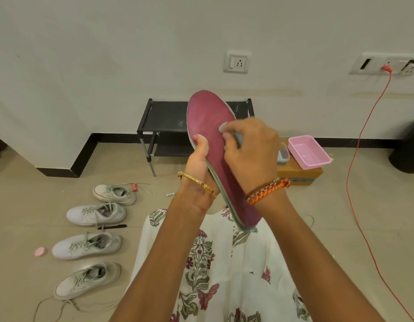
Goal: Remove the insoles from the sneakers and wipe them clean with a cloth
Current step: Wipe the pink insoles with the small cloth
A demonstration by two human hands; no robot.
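Wiping step in hand. Left hand [196,159] clamped on the maroon insole [209,135], held up mid-scene; right hand [247,149] curled round a pale cloth [236,135], pressing it there. Four sneakers [96,214] on floor, left. Next, probably: strokes toward the heel, then flipping.

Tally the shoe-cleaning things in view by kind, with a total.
Sneakers on the floor: 4
Insole, held in the left hand: 1
Cloth, light blue, mostly hidden in the right hand: 1
Pink basket: 1
Total: 7
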